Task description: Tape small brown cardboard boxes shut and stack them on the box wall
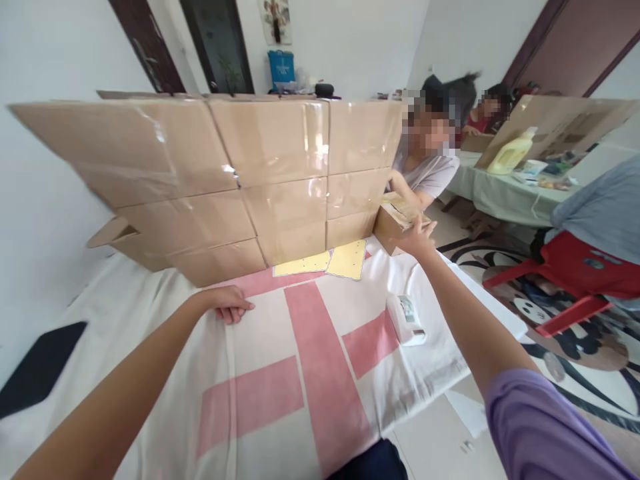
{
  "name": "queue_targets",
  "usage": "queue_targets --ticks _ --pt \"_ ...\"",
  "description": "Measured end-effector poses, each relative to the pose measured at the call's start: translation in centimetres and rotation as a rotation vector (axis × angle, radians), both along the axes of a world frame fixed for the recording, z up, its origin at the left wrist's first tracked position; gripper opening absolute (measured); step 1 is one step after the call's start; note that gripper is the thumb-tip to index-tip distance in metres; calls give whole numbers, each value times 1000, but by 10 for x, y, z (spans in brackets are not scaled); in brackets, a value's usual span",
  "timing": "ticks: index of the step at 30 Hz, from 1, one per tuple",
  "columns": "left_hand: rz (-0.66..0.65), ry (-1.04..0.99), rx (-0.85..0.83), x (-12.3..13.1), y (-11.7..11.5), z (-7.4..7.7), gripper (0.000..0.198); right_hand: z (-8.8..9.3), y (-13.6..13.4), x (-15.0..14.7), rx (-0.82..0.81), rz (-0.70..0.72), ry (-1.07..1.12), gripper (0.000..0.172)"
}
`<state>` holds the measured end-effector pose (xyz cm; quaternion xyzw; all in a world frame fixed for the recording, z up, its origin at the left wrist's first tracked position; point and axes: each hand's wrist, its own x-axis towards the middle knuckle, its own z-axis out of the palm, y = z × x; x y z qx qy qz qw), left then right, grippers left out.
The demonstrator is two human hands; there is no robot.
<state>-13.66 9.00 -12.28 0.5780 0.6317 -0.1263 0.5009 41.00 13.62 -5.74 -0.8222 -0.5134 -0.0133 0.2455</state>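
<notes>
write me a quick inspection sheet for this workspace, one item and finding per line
Surface: pink-and-white cloth, creased
Job's things: small box beside the tall cardboard wall
Clutter: two yellow sheets near the wall; white pack
Grips: left hand at the cloth, nothing visible in it; right hand at the small box, hold unclear
Cables: nothing clearly seen
Surroundings: another person behind the small box; red chair at right

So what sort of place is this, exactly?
Probably a living room in someone's home, though I can't be certain: there's a panda-patterned rug, a picture hung up, and a pink-and-white cloth spread out.
</notes>
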Motion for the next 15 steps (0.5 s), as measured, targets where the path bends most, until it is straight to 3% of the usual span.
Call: queue_targets --ticks 3,7,12,15 --pt "28 -64 153 4 -12 1 62 6 -23 -51 84 57 -92 102" --pt "85 -184 240 3 -26 -1 41 -15 -60 -166 138 518 -150 90" --pt "131 -360 395 -17 -52 -1 8 -47 -82 -338 92 1212 176 79" --pt "213 -389 580 -54 -60 2 16 -54 -83 -431 38 1380 485 73"
